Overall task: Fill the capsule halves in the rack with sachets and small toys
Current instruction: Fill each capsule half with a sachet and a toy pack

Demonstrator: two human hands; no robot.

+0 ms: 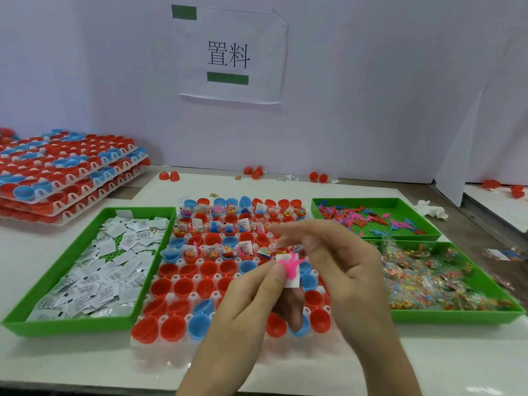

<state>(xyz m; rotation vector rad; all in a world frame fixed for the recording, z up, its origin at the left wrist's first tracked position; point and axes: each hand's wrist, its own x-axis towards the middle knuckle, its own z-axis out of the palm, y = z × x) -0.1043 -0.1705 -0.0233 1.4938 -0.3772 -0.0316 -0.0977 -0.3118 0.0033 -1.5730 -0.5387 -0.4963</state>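
The left hand (pixel 257 304) pinches a pink toy (pixel 290 265) and a white sachet (pixel 293 282) together between thumb and forefinger, upright above the middle of the rack (pixel 160 352). Empty cups (pixel 208 268) lie directly beneath, so the left hand is nearer. The right hand (pixel 343 270) hovers beside it, fingers loose, blurred, apparently gripping nothing.

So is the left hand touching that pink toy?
Touching. The head view shows the left hand pinching the pink toy against a white sachet with its thumb.
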